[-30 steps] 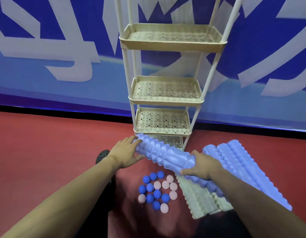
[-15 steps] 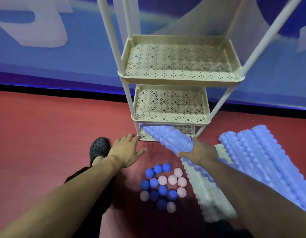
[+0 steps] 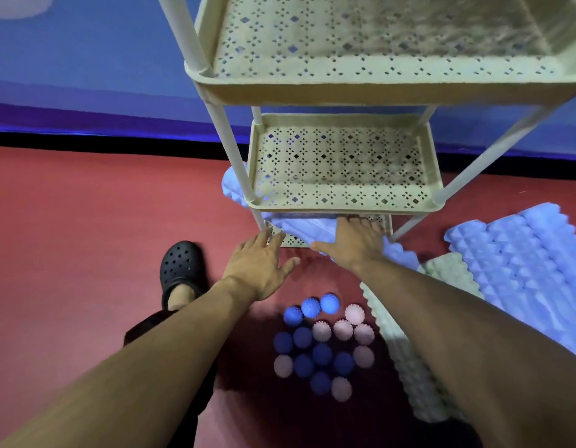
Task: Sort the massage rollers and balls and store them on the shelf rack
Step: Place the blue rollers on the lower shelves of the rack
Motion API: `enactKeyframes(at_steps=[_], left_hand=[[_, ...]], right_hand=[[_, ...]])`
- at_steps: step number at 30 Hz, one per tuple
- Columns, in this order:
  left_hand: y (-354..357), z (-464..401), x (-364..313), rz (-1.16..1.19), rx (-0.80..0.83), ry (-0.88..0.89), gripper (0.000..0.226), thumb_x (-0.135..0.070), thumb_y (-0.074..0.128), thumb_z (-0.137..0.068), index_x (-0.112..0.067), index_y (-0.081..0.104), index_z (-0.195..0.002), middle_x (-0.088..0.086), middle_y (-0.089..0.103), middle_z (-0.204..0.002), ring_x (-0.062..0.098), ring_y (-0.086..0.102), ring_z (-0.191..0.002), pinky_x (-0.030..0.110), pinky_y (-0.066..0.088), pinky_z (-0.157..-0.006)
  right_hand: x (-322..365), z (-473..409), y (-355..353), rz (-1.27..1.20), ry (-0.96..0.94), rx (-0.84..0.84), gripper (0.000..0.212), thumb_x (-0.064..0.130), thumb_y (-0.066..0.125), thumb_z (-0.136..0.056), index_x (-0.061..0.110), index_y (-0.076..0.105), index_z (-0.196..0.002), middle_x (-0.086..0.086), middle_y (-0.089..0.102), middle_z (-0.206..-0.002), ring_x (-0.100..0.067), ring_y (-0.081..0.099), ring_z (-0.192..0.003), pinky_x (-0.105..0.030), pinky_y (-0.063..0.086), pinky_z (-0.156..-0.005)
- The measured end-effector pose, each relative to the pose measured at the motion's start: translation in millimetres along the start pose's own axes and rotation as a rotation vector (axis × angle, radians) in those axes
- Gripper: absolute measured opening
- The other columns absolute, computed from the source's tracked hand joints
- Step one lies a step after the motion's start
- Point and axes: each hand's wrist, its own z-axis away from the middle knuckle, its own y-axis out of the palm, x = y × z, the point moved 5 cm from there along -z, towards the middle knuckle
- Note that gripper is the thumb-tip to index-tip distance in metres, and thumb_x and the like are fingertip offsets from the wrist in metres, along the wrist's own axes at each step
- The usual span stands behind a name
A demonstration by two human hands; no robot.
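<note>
The room is dim with a cool, bluish cast. Light falls from above, brightening the upper tray of the shelf rack (image 3: 361,88), while a dark shadow pools on the red floor (image 3: 70,237) around the spiky balls (image 3: 322,344). No glare. The wide lens bows the rack's poles outward toward the edges. The forearms near the bottom look soft, and grain speckles the trays.

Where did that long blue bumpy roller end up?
The blue roller lies on the rack's bottom shelf, ends poking out both sides, under the right hand, with the left hand just beside it.
</note>
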Motion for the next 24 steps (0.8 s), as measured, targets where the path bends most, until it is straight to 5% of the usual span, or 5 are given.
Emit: enactKeyframes(at_steps=[4,7,13,17,24], left_hand=[[-1.6,-8.3,-4.9,-0.068,-0.033,0.031,0.073,-0.066,0.033,-0.098,-0.023,0.025,-0.155,0.007,0.021,-0.165,0.030,0.030,-0.147,0.044,0.022,-0.119],[4.5,-13.5,-3.5,-0.082,-0.021,0.029,0.071,-0.064,0.034,-0.098,-0.022,0.026,-0.154,0.008,0.024,-0.163,0.031,0.032,-0.145,0.045,0.024,-0.119],[25.5,-15.4,0.9,-0.029,0.085,-0.057,0.074,-0.065,0.033,-0.099,-0.021,0.021,-0.157,0.009,0.023,-0.163,0.030,0.031,-0.145,0.044,0.026,-0.120],[25.9,-19.2,-7.5,-0.002,0.069,-0.048,0.072,-0.064,0.035,-0.099,-0.020,0.025,-0.155,0.009,0.029,-0.159,0.030,0.032,-0.145,0.045,0.028,-0.118],[28.0,-20.3,-24.7,0.010,0.106,-0.021,0.072,-0.061,0.035,-0.100,-0.017,0.023,-0.156,0.011,0.026,-0.160,0.031,0.026,-0.148,0.045,0.025,-0.119]], right_hand=[[16.0,-26.0,3.4,-0.017,-0.107,0.119,0.066,0.067,0.057,-0.090,0.015,0.063,-0.130,-0.012,0.065,-0.132,-0.029,0.061,-0.118,-0.024,0.038,-0.092],[18.2,-38.6,10.0,-0.024,-0.067,0.190,0.064,0.062,0.056,-0.093,0.010,0.060,-0.131,-0.016,0.060,-0.136,-0.035,0.054,-0.126,-0.045,0.039,-0.106],[13.1,-56.8,13.5,-0.004,-0.043,0.238,0.058,0.045,0.050,-0.102,0.010,0.045,-0.148,-0.014,0.043,-0.154,-0.034,0.038,-0.144,-0.042,0.025,-0.118],[-14.6,-66.7,13.3,-0.002,0.016,0.093,0.039,0.028,0.041,-0.108,0.005,0.054,-0.137,-0.016,0.052,-0.146,-0.032,0.045,-0.138,-0.042,0.030,-0.114],[-14.0,-61.6,13.9,0.067,0.035,-0.113,0.036,0.034,0.043,-0.105,0.020,0.060,-0.133,-0.005,0.057,-0.142,-0.029,0.050,-0.134,-0.039,0.039,-0.109]])
